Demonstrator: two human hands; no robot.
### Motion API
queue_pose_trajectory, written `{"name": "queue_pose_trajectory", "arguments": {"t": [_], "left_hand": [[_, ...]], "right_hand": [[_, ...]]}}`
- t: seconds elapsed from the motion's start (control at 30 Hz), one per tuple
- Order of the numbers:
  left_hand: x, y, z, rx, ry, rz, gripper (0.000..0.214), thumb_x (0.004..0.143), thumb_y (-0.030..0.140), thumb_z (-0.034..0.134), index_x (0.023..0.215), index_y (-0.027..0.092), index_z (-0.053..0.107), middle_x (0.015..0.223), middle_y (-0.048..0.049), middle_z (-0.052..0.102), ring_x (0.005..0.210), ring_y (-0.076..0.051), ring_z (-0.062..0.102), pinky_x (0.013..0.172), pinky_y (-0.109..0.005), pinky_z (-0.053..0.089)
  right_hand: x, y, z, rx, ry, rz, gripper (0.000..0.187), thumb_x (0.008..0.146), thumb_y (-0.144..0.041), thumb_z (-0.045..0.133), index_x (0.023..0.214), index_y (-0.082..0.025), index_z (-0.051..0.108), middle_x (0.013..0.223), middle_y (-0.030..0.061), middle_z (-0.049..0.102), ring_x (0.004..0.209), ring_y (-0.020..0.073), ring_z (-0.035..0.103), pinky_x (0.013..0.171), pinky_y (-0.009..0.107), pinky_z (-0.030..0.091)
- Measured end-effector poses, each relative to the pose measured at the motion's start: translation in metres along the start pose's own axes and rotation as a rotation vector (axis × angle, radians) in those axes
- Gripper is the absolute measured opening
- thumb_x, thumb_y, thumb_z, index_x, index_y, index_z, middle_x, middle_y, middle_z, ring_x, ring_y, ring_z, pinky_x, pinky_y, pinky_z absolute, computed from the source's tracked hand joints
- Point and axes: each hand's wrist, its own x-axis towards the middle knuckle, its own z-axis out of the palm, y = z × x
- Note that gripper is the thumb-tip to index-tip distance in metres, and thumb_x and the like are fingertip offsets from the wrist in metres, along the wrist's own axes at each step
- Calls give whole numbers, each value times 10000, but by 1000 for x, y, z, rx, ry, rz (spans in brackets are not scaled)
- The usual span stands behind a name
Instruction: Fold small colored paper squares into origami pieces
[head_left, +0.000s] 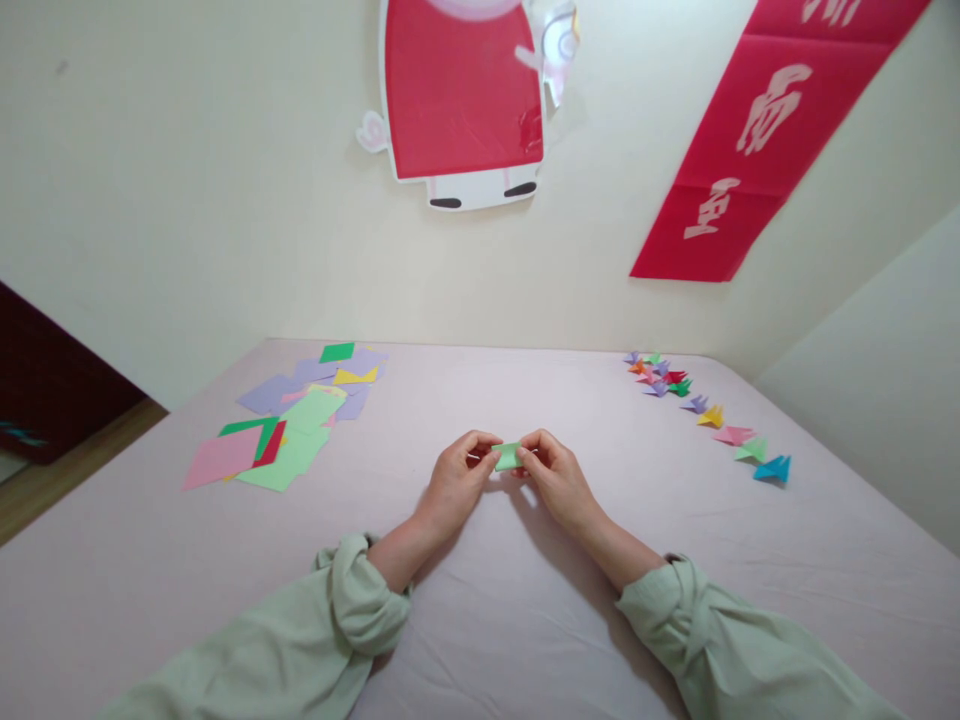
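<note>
A small folded piece of light green paper (508, 456) is pinched between both my hands just above the pale pink table (480, 610). My left hand (456, 482) grips its left end with thumb and fingers closed. My right hand (553, 477) grips its right end the same way. Both wrists rest on or close to the tabletop, and pale green sleeves cover my forearms.
Loose coloured paper squares (289, 425) lie spread at the left of the table. A row of several small folded paper shapes (705, 410) runs along the right side. A red and white cartoon cutout (465, 100) and a red banner (757, 130) hang on the wall behind.
</note>
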Motion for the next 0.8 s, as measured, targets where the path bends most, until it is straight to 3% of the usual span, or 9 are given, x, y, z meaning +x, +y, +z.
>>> {"name": "queue_pose_trajectory", "arguments": {"t": [0.23, 0.5, 0.8], "left_hand": [[0, -5, 0, 22, 8, 74, 157, 849, 247, 577, 946, 177, 681, 949, -44, 689, 864, -163, 637, 771, -266, 496], [-2, -2, -1, 72, -8, 132, 155, 863, 234, 575, 951, 183, 691, 930, -44, 673, 858, -159, 627, 754, -258, 486], [-2, 3, -1, 75, -11, 158, 156, 862, 205, 564, 944, 185, 695, 918, -40, 667, 831, -151, 624, 734, -257, 491]], "right_hand": [[-1, -1, 0, 31, 31, -24, 227, 804, -380, 642, 885, -216, 509, 851, -11, 574, 670, 143, 610, 637, 293, 499], [-3, -3, 1, -22, -4, -42, 221, 852, -404, 598, 822, -202, 515, 735, -13, 602, 672, 153, 614, 632, 285, 464], [-2, -5, 1, 23, 25, -14, 270, 784, -442, 653, 765, -205, 525, 696, -17, 585, 638, 154, 596, 625, 299, 500]]}}
